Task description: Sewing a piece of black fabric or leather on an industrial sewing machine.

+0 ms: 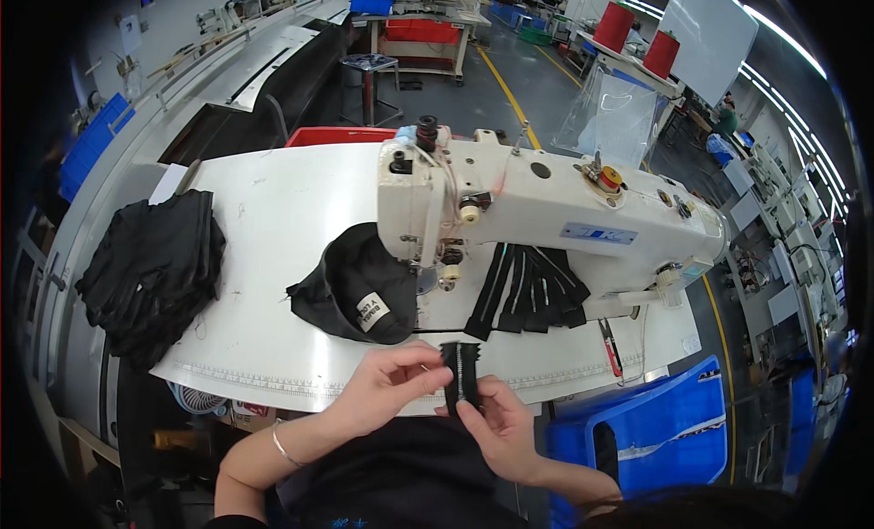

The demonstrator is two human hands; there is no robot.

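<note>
A short black zipper (462,369) with a line of shiny teeth is held upright in front of me at the table's near edge. My left hand (393,383) is closed, pinching the zipper's left side near its upper part. Gripping its lower end, my right hand (502,429) has the thumb on top and the fingers curled behind. Just beyond, a black fabric piece (355,288) with a pale label lies curled beside the sewing machine (537,197) needle area. Several more black zippers (528,292) are fanned out under the machine's arm.
On the left side of the white table (264,228) rests a stack of black fabric (155,269). Red-handled snips (610,347) lie to the right. A blue bin (669,429) stands below the right edge, and a red bin (332,137) is behind the table.
</note>
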